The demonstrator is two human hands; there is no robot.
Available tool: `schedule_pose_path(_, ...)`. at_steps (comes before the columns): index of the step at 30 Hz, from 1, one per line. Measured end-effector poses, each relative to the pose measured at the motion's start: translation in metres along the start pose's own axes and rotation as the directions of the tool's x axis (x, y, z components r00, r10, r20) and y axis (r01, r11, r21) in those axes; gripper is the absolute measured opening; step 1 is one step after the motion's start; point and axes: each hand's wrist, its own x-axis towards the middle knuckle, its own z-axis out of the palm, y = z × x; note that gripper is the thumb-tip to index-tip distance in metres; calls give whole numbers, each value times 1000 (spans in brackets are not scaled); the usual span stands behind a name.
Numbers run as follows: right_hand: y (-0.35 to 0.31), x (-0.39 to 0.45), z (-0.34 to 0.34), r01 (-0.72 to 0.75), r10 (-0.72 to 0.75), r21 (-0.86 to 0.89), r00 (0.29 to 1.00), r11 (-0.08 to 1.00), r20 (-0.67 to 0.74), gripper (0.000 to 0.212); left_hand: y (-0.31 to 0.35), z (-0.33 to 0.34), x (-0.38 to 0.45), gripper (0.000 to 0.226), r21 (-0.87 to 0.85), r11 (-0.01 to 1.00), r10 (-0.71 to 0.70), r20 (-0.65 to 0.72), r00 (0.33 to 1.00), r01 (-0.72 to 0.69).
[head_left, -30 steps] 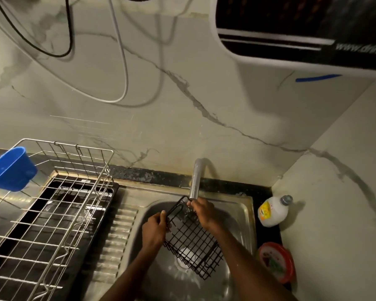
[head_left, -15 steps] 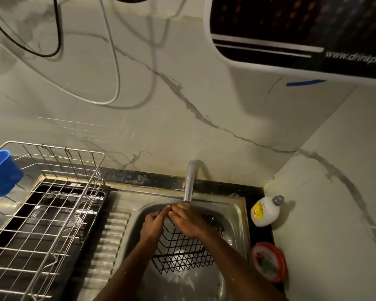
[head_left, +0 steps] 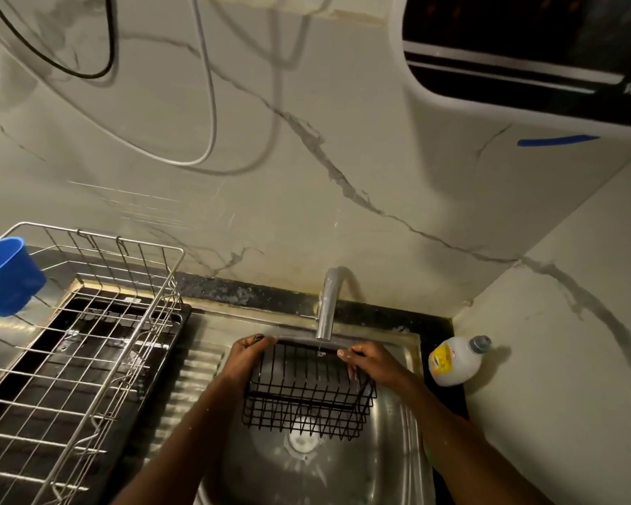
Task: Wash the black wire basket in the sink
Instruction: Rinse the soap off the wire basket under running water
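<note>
You hold the black wire basket (head_left: pixel 308 393) over the sink (head_left: pixel 397 464), directly below the tap (head_left: pixel 326 308), where a thin trickle of water reaches its far rim. Your left hand (head_left: pixel 246 360) curls round the basket's left rim, left of the tap. Your right hand (head_left: pixel 374 364) grips the right rim, fingers hooked over the wire, right of the tap.

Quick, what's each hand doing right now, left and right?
Left hand: grips the left end of the black wire basket rim.
Right hand: grips the basket's right end, under the tap.
</note>
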Motion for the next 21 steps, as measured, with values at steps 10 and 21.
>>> schedule_pose_path(10, 23, -43, 12, -107, 165, 755, 986, 647, -2, 37, 9, 32, 51, 43, 695, 719, -69, 53, 996, 12)
schedule_pose_path(21, -31, -25, 56, -159, 283, 598, 952, 786, -118, 34, -11, 79, 62, 70, 870, 480, -224, -1, 975, 111)
